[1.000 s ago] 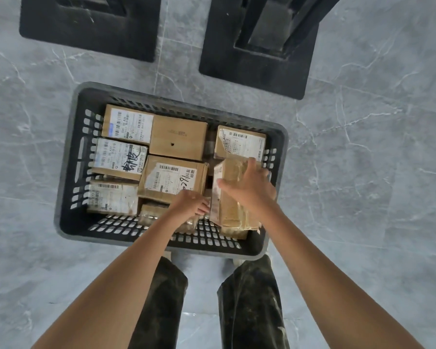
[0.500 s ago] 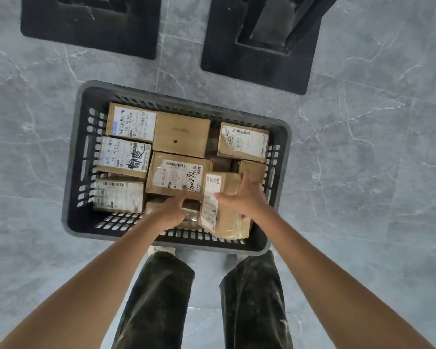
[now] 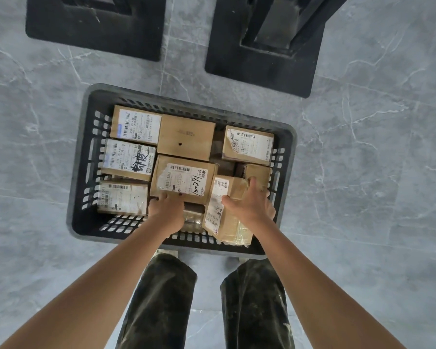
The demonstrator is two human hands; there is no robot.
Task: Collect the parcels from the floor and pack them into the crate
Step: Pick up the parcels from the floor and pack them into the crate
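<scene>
Overhead view of a packing task. A dark grey plastic crate (image 3: 86, 157), rectangular with rounded corners and slotted walls, stands on a floor (image 3: 363, 147) of glossy grey tiles veined in white. Inside, brown cardboard parcels lie flat and close together. Three labelled parcels (image 3: 127, 159) form a column along the left wall. A plain box (image 3: 186, 137) with a small dark hole lies at the far middle. A centre parcel (image 3: 184, 182) bears a white label with handwritten black digits. A far-right parcel (image 3: 248, 144) carries a barcode label, and a small unlabelled box (image 3: 258, 172) sits just nearer.

The right hand (image 3: 252, 205) grips a tilted parcel (image 3: 222, 212) at the crate's near right corner. Its thumb lies on the white label and its fingers curl over the far end. Shiny clear tape covers this parcel's near end.

The left hand (image 3: 166, 210) is knuckles up, with bent fingers touching the near edge of the centre parcel. Whether it grips anything cannot be told. A tape-wrapped parcel (image 3: 193, 217) lies just beside it, partly hidden.

Two black square bases (image 3: 93, 26) rest on the tiles beyond the crate. Dark speckled trousers (image 3: 161, 298) show below.
</scene>
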